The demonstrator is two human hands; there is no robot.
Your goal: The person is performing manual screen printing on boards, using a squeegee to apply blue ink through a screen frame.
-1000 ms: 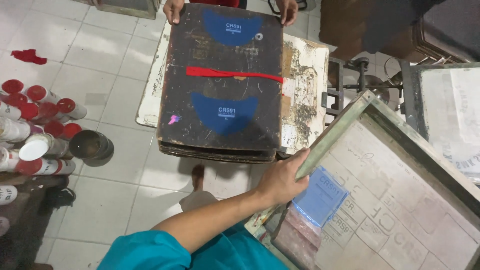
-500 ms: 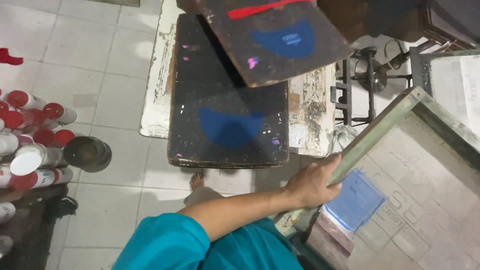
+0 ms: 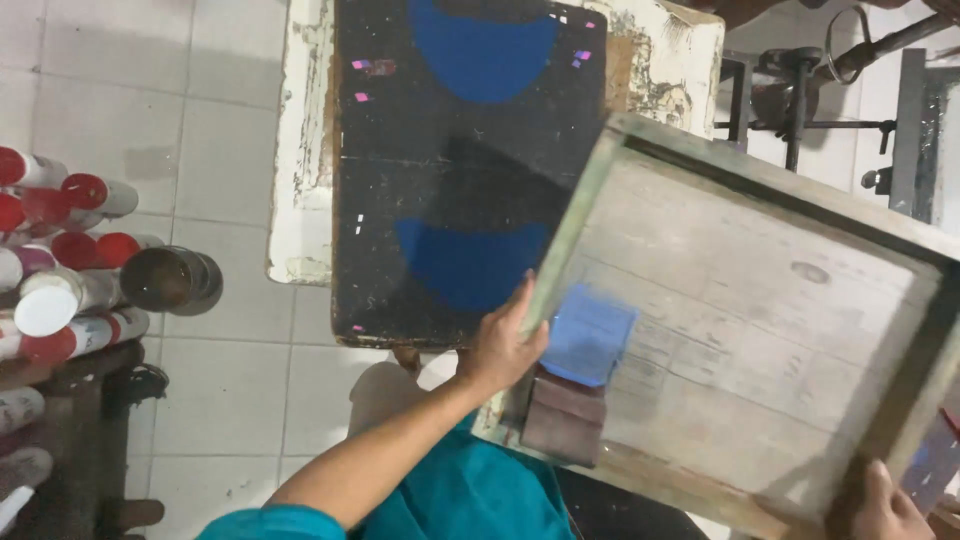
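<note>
My left hand [image 3: 503, 345] grips the left edge of a wooden screen-printing frame [image 3: 585, 190], which is tilted over the right part of a black board [image 3: 450, 170]. The board lies on a worn white table [image 3: 300, 150] and bears two blue half-round prints. Inside the frame, a squeegee with blue ink [image 3: 585, 340] rests on the pale mesh [image 3: 760, 330] close to my left fingers. My right hand [image 3: 880, 505] holds the frame's lower right corner at the bottom edge of the view.
Several red-capped and white-capped cans [image 3: 60, 260] and an open dark tin [image 3: 170, 280] stand on the tiled floor at the left. A metal stand [image 3: 800, 90] and another framed panel [image 3: 925, 130] are at the upper right. Teal clothing [image 3: 470, 500] fills the bottom centre.
The top black board was lifted away by another person, leaving one board on the table. I have swung the frame left, over the board's right part. My right hand has come into view.
</note>
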